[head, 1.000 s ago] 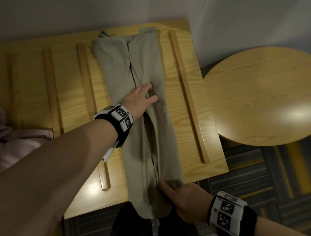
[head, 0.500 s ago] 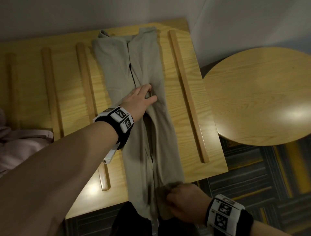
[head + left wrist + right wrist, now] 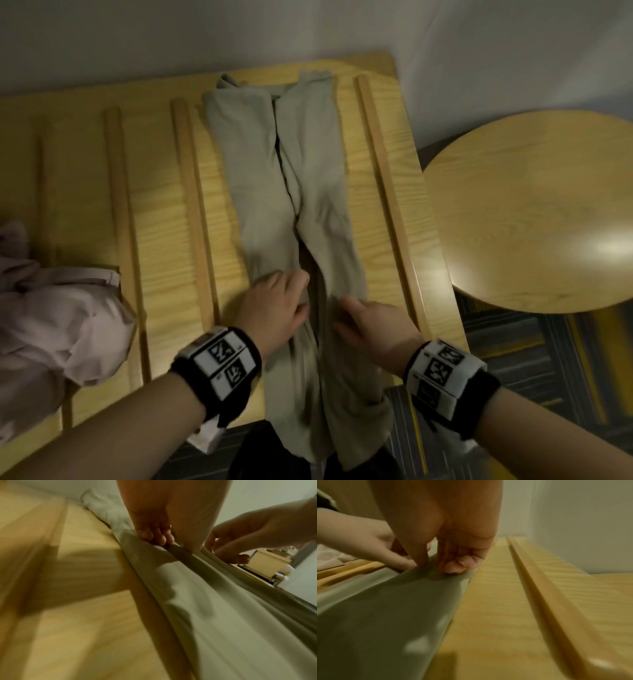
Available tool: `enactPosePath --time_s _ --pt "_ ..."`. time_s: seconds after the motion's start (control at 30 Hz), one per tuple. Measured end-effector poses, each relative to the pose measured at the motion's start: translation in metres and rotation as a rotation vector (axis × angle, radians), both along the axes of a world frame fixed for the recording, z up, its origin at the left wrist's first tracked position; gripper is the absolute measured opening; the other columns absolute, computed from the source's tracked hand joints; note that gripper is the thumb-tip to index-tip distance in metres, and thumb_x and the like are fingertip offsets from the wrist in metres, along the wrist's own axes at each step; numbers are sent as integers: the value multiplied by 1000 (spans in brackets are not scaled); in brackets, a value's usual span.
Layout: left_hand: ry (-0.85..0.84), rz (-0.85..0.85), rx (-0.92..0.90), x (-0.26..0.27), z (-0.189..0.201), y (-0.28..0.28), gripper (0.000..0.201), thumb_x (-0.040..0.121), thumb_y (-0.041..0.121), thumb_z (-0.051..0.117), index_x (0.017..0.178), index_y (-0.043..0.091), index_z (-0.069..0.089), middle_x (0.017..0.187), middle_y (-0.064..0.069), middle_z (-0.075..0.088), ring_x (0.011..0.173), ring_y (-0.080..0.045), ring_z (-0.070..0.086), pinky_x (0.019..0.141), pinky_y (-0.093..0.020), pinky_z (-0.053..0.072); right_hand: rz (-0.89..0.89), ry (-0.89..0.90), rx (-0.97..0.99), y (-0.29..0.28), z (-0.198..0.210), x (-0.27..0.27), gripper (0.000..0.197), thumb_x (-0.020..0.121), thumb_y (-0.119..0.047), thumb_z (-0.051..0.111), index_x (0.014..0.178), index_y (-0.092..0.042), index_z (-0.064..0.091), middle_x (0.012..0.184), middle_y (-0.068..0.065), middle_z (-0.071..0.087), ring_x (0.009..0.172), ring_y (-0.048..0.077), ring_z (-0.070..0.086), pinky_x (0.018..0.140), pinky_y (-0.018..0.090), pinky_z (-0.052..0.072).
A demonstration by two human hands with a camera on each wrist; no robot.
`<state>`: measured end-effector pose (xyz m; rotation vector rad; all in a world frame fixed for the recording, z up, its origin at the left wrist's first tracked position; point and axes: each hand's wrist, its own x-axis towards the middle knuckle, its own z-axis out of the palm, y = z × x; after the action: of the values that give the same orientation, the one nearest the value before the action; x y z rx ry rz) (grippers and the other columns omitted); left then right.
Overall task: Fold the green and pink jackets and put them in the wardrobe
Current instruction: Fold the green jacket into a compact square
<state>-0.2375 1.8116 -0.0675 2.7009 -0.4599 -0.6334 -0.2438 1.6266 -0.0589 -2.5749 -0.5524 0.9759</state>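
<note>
Pale wooden slatted table [image 3: 164, 219], set against a grey wall, carries everything seen. Nearest, black-and-white coded wristbands [image 3: 219, 366] are worn; no readable writing is made out. The left hand [image 3: 274, 308] and right hand [image 3: 373, 325] are placed side by side, fingers curled and pinching the long folded green fabric jacket [image 3: 260, 178], which is laid lengthwise and overhangs the near edge. The crumpled pink jacket [image 3: 58, 325] is heaped at the left. A round wooden table [image 3: 534, 212] is seen to the right.

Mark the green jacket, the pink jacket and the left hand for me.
green jacket [image 3: 260, 178]: head view, its left folded panel.
pink jacket [image 3: 68, 322]: head view, middle of the crumpled heap.
left hand [image 3: 277, 308]: head view, back of the hand.
</note>
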Motion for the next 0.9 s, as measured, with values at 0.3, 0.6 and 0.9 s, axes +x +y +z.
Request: enactPosePath --time_s 0.3,0.6,0.9 --pt "54 209 83 -11 -8 -6 27 96 32 40 120 21 36 110 -1 54 89 -22 61 64 -29 42 -115 -99 -99 41 -21 43 21 92 -44 42 97 -25 38 81 -1 57 66 18 53 54 28 39" --pt "95 318 104 -17 0 -7 28 98 30 33 124 19 38 110 -3 54 89 -19 62 66 -25 44 -30 -24 -112 42 -29 54 38 93 -35 40 128 -21 39 96 6 64 84 26 62 62 31 42" --pt "158 384 326 -5 -4 -14 25 98 34 38 104 13 50 94 -3 66 85 -20 66 60 -29 39 4 -29 -135 43 -24 54 36 95 -33 37 127 -20 37 76 -2 50 67 19 49 56 28 34"
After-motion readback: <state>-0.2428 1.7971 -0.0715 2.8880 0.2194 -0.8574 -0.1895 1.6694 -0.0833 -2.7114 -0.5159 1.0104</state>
